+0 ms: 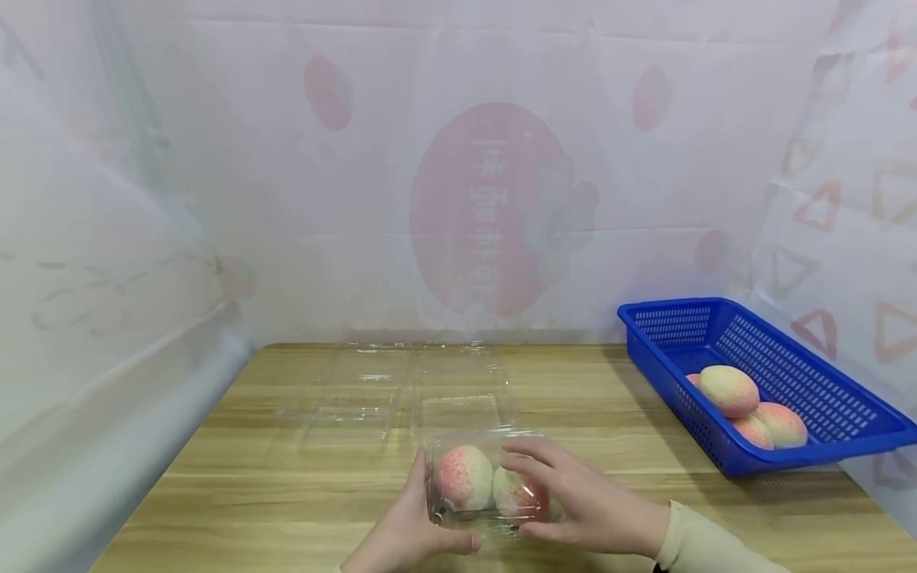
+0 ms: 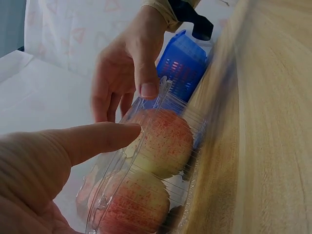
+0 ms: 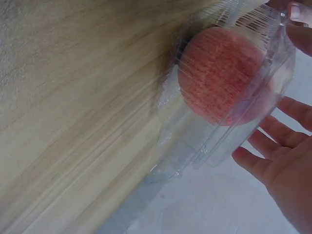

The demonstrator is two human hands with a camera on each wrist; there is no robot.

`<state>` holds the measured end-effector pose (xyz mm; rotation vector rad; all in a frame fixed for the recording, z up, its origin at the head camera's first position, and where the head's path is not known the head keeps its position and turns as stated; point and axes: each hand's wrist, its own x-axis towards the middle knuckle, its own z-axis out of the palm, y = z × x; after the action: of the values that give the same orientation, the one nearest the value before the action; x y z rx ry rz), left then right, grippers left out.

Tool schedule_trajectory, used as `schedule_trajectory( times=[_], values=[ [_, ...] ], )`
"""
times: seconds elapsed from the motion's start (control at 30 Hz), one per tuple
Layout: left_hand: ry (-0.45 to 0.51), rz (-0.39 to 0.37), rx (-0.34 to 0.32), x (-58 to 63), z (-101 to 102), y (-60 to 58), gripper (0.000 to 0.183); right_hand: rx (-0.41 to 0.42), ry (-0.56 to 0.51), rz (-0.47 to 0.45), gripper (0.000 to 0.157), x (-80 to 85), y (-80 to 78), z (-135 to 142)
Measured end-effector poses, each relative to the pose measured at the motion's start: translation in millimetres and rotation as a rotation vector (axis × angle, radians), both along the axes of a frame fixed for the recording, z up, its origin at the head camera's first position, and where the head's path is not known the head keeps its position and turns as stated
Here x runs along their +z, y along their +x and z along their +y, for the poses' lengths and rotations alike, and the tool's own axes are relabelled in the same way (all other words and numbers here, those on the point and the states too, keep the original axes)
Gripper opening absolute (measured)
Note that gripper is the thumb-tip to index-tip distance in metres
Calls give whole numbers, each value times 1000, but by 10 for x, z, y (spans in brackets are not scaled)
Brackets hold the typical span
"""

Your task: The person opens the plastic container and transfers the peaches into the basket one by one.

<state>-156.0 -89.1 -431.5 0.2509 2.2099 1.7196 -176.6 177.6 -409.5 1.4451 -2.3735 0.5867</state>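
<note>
Two pink-and-cream peaches [image 1: 465,478] sit side by side in a clear plastic clamshell box [image 1: 466,516] near the front of the table, the lid over them. My left hand [image 1: 411,519] holds the box's left end, thumb along the near side and fingers at the end wall. Across from it, my right hand [image 1: 583,497] holds the right end, fingers over the lid's top and thumb low at the front. In the left wrist view the left thumb [image 2: 105,141] lies at the box's rim. The right fingers [image 3: 253,161] curve beside the rim in the right wrist view.
A blue plastic basket [image 1: 645,374] stands at the right with several more peaches [image 1: 727,390] in its near end. Behind the box, clear plastic containers [image 1: 458,410] lie on the wooden table [image 1: 236,477]. White printed cloth [image 1: 358,263] hangs at the back and sides.
</note>
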Motion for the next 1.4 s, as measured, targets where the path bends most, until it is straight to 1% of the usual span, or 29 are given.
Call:
schedule_trajectory(
  times=[0.23,0.47,0.7,1.0,1.4],
  values=[
    [42,10,-2,-26,5,-8,140,-6,78,94,62,-29,-29,-39],
    [25,48,3,-58,8,-5,140,-18,109,202,55,10,-17,-124],
    [50,72,-9,-65,17,-8,139,-42,142,260,55,19,-18,-178],
    [50,86,-13,-47,32,-14,139,-85,178,289,54,31,-33,-208],
    [38,138,-34,-41,22,7,136,-96,175,326,48,11,-37,-243]
  ],
)
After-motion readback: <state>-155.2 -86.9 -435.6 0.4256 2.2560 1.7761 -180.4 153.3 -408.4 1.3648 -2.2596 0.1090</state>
